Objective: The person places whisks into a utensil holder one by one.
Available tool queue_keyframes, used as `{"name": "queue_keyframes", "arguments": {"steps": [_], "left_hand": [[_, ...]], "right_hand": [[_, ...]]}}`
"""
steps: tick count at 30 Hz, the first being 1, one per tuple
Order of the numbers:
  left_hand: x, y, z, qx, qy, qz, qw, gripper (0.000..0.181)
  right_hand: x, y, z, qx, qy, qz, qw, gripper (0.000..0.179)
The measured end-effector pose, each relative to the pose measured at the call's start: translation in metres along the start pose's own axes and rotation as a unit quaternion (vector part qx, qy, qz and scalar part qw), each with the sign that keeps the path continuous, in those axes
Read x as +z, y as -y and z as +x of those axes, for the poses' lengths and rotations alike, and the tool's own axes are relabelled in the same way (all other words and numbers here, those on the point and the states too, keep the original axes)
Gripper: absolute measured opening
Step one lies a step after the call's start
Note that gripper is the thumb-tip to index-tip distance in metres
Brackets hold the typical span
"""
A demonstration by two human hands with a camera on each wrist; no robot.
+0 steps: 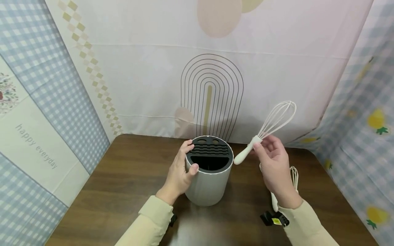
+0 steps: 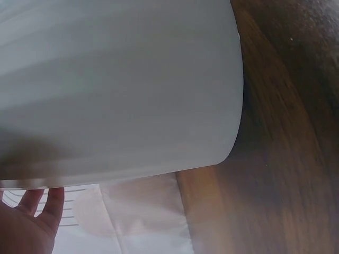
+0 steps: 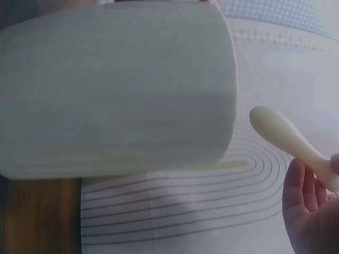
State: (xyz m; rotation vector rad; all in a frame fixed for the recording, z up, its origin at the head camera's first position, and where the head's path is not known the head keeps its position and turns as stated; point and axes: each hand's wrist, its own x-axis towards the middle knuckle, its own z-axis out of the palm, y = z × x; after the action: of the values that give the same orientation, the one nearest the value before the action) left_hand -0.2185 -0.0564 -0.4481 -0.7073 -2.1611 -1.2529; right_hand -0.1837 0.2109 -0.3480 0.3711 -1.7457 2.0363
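Note:
A round utensil holder (image 1: 209, 188) with pale grey walls and a black slotted top (image 1: 210, 148) stands upright on the table. My left hand (image 1: 180, 171) grips its left side, fingers at the rim toward the back and thumb on the front rim. In the left wrist view, fingertips (image 2: 53, 203) show along the wall. My right hand (image 1: 274, 164) pinches a white whisk (image 1: 250, 150) where handle meets wires. The whisk is tilted, wire loops up to the right, handle end (image 3: 265, 119) just right of the holder's rim. Its wires are outside the right wrist view.
Behind my right hand, white whisk wires (image 1: 294, 176) and a white handle (image 1: 274, 201) lie on the brown wooden table (image 1: 129, 181), partly hidden by the hand. A patterned cloth (image 1: 147, 85) hangs at the table's back edge, with checked cloths (image 1: 369, 136) at both sides.

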Motion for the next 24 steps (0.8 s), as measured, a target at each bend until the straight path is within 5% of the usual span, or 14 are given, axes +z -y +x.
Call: {"name": "queue_keyframes", "arguments": {"steps": [8,24], "left_hand": [[0.005,0.001,0.002,-0.010,0.002,-0.012,0.9999,0.076],[0.004,0.001,0.000,-0.001,-0.002,-0.010,0.9999,0.075]], "right_hand": [[0.019,-0.003,0.000,0.001,0.008,0.034,0.9994,0.042],[0.053,-0.027,-0.008,-0.029,0.087,-0.035,0.9952,0.045]]}}
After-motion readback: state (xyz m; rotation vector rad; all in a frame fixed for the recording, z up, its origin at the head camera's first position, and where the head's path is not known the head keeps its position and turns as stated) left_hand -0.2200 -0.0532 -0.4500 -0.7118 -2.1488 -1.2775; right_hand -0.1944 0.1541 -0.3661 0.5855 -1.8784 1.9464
